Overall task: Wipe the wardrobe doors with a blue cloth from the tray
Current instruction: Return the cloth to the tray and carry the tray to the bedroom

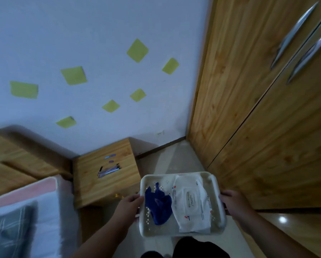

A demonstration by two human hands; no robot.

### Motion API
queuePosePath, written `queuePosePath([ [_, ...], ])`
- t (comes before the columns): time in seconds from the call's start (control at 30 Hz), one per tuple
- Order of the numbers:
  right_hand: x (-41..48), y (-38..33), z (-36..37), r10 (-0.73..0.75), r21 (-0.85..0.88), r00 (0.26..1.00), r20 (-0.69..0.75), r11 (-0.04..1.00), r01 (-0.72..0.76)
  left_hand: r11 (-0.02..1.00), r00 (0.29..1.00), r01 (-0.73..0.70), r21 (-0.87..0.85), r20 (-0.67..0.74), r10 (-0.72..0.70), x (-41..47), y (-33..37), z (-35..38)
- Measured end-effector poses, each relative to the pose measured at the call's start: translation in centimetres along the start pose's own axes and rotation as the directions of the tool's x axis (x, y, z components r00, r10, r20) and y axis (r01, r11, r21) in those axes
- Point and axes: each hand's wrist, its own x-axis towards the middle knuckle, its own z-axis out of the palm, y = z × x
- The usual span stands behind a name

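Note:
I hold a pale perforated tray (182, 234) level in front of me, above the floor. My left hand (128, 202) grips its left rim and my right hand (232, 201) grips its right rim. A crumpled blue cloth (158, 205) lies in the left half of the tray. Beside it, in the right half, lies a white pack of wet wipes (190, 203). The wooden wardrobe doors (252, 112) stand to the right, shut, with two long metal handles (293, 36) near the top right.
A wooden bedside table (107, 175) with several pens on top stands ahead on the left. A bed with a wooden headboard (20, 155) and a grey pillow (9, 231) fills the lower left. Yellow sticky notes (137, 50) dot the white wall.

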Motion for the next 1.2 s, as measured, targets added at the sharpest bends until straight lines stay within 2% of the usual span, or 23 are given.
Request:
queuePosePath([
  [0.2,2.8,-3.6,-1.1,0.066,0.089,0.996,-0.056,0.994,-0.061,0.985,0.998,-0.057,0.161,0.027,0.054,4.8,8.5,2.5],
  [0.3,3.9,-4.4,-1.2,0.143,0.171,0.986,-0.089,0.977,-0.126,0.958,0.992,-0.108,0.266,0.087,0.088,7.3,12.5,3.7],
  [0.57,6.7,-6.0,1.1,0.319,0.403,0.93,-0.18,0.887,-0.227,0.805,0.965,-0.226,0.549,0.239,0.108,16.3,21.5,7.6],
  [0.63,7.8,-6.5,2.1,0.366,0.457,0.908,-0.201,0.855,-0.243,0.75,0.954,-0.254,0.61,0.286,0.091,19.1,23.6,8.6],
  [0.73,9.9,-6.9,3.7,0.413,0.542,0.883,-0.223,0.806,-0.24,0.726,0.946,-0.245,0.643,0.324,0.032,22.9,26.2,10.2],
  [0.87,12.0,-6.8,5.5,0.511,0.705,0.838,-0.192,0.666,-0.245,0.674,0.923,-0.258,0.692,0.382,-0.039,26.7,28.8,12.7],
  [0.93,13.4,-6.3,6.2,0.54,0.74,0.823,-0.176,0.624,-0.251,0.619,0.908,-0.295,0.728,0.415,-0.055,28.4,29.4,14.4],
  [1.1,18.0,-5.2,7.1,0.575,0.797,0.8,-0.171,0.559,-0.231,0.375,0.886,-0.435,0.818,0.463,0.018,32.5,30.3,19.4],
  [1.2,20.6,-4.7,7.0,0.587,0.826,0.792,-0.167,0.522,-0.213,0.302,0.877,-0.465,0.832,0.481,0.024,34.5,30.2,21.4],
])
